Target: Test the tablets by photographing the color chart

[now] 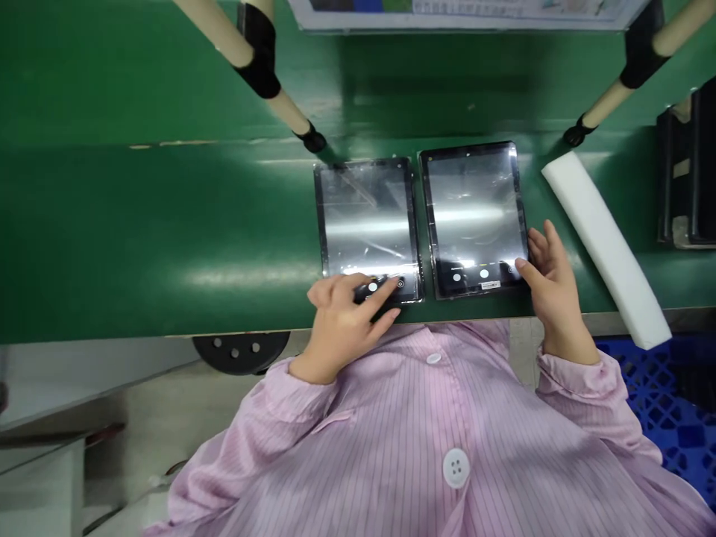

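Two tablets lie side by side on the green table, screens up and lit, with clear film over them. My left hand (347, 317) rests over the lower edge of the left tablet (366, 216), its index finger on the screen near a small round icon at the bottom right. Its fingers are apart and it holds nothing. At the lower right corner of the right tablet (473, 212), my right hand (551, 283) has its thumb on the screen and its other fingers beside the edge, spread apart. A small white label sits at that tablet's bottom edge.
A white foam bar (607, 250) lies slanted at the right, past the table's front edge. Beige pipe legs (288, 112) with black joints support a framed sheet (470, 19) above. Dark devices (693, 171) stand at the far right; a blue crate (643, 380) sits below.
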### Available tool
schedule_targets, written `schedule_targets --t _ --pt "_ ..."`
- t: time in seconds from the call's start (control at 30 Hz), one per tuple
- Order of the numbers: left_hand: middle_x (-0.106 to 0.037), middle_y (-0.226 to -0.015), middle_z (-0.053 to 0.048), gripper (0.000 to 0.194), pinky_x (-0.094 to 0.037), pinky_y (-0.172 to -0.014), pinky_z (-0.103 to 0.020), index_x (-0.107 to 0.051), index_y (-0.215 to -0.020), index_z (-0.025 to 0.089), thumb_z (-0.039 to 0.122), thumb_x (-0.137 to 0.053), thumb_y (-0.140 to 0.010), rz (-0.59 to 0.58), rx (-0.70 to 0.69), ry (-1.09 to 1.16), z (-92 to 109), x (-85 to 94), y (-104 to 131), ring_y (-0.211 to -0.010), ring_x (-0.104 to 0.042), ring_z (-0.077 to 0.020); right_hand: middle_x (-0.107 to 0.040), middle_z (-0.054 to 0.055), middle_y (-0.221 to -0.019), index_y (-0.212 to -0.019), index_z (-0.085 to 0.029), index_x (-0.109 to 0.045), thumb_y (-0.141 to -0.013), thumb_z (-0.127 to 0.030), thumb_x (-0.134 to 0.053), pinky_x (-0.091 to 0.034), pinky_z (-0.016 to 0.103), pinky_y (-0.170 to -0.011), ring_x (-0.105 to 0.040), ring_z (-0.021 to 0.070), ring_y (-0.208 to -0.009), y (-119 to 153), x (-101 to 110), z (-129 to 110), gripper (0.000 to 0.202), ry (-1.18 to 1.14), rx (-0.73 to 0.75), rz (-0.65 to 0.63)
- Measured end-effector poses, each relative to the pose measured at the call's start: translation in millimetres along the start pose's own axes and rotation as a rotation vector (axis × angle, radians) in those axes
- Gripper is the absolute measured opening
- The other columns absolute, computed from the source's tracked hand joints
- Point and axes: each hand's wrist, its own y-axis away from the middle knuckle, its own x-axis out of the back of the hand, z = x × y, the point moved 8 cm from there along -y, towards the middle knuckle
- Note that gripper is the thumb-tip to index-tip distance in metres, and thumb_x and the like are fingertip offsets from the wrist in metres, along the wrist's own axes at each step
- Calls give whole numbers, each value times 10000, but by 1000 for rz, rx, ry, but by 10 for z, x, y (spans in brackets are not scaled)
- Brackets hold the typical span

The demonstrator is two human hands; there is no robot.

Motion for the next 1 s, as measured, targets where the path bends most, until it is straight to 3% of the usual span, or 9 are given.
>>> schedule_targets --t 0.17,0.27,0.37,0.53,0.63,0.73,0.8,0.87,1.0 --pt "-405 -1511 -240 1152 -424 -1115 -680 -413 -1667 242 598 -913 -692 -119 344 174 -718 -5 227 -1323 -497 -485 -489 58 -1673 -1654 -379 -345 -791 -442 -861 -336 594 -1333 -481 292 -1556 -13 -50 19 1007 -75 -29 -57" --pt "-497 -1397 -186 1307 -528 -1012 -619 -323 -1701 256 567 -970 -609 -182 533 322 -1077 -103 360 -1075 -635 -382 -475 54 -1683 -1642 -370 -375 -766 -395 -880 -316 579 -1343 -451 283 -1578 -9 -53 8 1011 -90 -34 -45" --pt "-617 -1093 -67 1329 -556 -863 -488 -407 -1659 251 469 -1042 -511 -142 630 455 -1227 -119 351 -871 -621 -291 -507 65 -1661 -1635 -368 -385 -755 -431 -902 -331 582 -1334 -462 285 -1571 -6 -36 3 1022 -144 -51 -39" --pt "-659 -967 24 1086 -527 -751 -339 -576 -1475 256 250 -1030 -488 -104 900 807 -1291 -105 322 -785 -610 -183 -591 91 -1588 -1598 -376 -439 -824 -575 -842 -346 620 -1319 -495 300 -1548 13 86 -28 895 -126 -44 83" --pt "-672 -924 29 840 -529 -732 -275 -663 -1287 226 267 -1007 -521 -95 1050 975 -1276 -87 312 -793 -641 -152 -569 114 -1606 -1598 -360 -441 -873 -588 -792 -359 644 -1306 -515 317 -1531 53 136 -88 837 -33 -4 156" --pt "-655 -805 27 456 -449 -568 -205 -719 -1007 188 304 -958 -637 -4 1174 1137 -1265 -68 252 -648 -565 -104 -541 129 -1627 -1605 -331 -448 -924 -557 -743 -373 656 -1296 -517 325 -1528 111 172 -210 776 67 81 221" --pt "-638 -757 14 266 -372 -472 -187 -722 -911 164 342 -863 -773 56 1220 1242 -1240 -81 178 -552 -480 -79 -538 132 -1629 -1594 -312 -475 -951 -522 -721 -390 656 -1288 -526 329 -1519 149 180 -336 720 134 167 250" --pt "-629 -733 4 221 -377 -450 -182 -720 -885 157 373 -759 -872 77 1225 1308 -1196 -113 96 -527 -480 -82 -553 136 -1613 -1570 -292 -514 -973 -485 -702 -428 648 -1265 -560 329 -1487 169 151 -470 655 198 237 255" --pt "-635 -708 12 162 -474 -488 -189 -677 -850 180 328 -730 -886 114 1214 1384 -1076 -187 16 -565 -579 -117 -662 139 -1491 -1467 -259 -623 -996 -417 -654 -531 616 -1179 -657 316 -1368 149 -67 -764 498 334 349 201"
